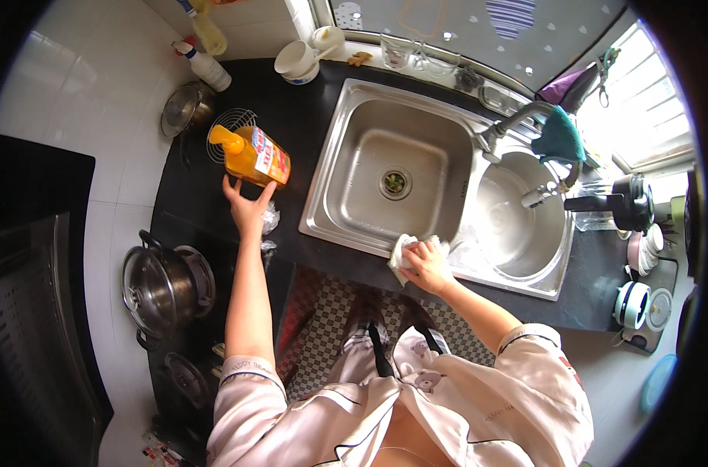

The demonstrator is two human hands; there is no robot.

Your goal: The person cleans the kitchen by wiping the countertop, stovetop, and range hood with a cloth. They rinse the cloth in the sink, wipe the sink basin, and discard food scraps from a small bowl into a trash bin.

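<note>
My left hand (248,204) is at the base of an orange pump bottle (255,156), its thumb and fingers spread around the lower end; whether it grips the bottle I cannot tell. Behind the bottle a round wire rack (232,119) lies on the black countertop (313,111). Crumpled clear plastic (270,218) lies beside my left wrist. My right hand (427,262) is closed on a pale cloth (402,257) at the front rim of the steel double sink (354,244). Green scraps (395,183) sit in the drain of the square basin.
A lidded steel pot (161,292) stands at the left, with a smaller pan (187,108) and a spray bottle (211,69) farther back. White bowls (295,61) stand behind the sink. The faucet (508,125) carries a teal cloth (559,139). A clear jug (596,204) is on the right.
</note>
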